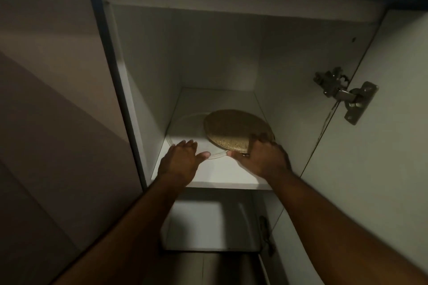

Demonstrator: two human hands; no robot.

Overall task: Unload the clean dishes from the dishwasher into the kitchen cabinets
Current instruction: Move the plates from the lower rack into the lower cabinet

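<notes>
My left hand (183, 157) lies flat with straight fingers on the shelf (222, 173), its thumb touching the clear plate (185, 122). My right hand (259, 157) grips the speckled plate (234, 129), tilted over the clear one. I judge I'm stacking it; next, lower it gently and let go.

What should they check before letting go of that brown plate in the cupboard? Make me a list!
1. Right hand grips the brown speckled plate at its near edge: ok.
2. Brown plate lying flat: not ok, it is tilted, near edge raised.
3. Clear glass plate already flat on the shelf: ok.
4. Left hand steadying the glass plate's rim with straight fingers: ok.
5. Brown plate centred on the glass plate: not ok, it sits toward the right.
6. Cabinet door open, clear of the arms: ok.
</notes>
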